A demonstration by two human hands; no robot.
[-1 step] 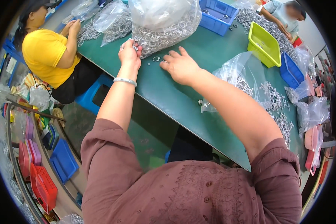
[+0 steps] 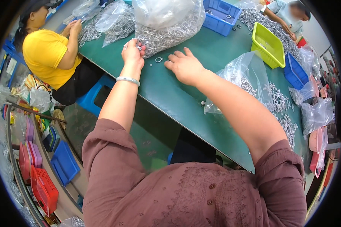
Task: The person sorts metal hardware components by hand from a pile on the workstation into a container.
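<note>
One green worktop [image 2: 170,100] carries a clear bag [image 2: 161,15] of metal rings near its far edge. Just before the bag, the left hand [image 2: 133,52] curls its fingers round metal pieces [image 2: 139,46], seemingly rings, partly hidden; the right hand's [image 2: 185,67] fingers are released and spread. Between the hands lies a loose ring [image 2: 156,61].

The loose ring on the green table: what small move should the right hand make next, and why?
Probably reach slightly left and pick up the loose ring: it lies on the green table near the right hand, which appears empty, while the left hand holds metal pieces beside the clear bag.
</note>
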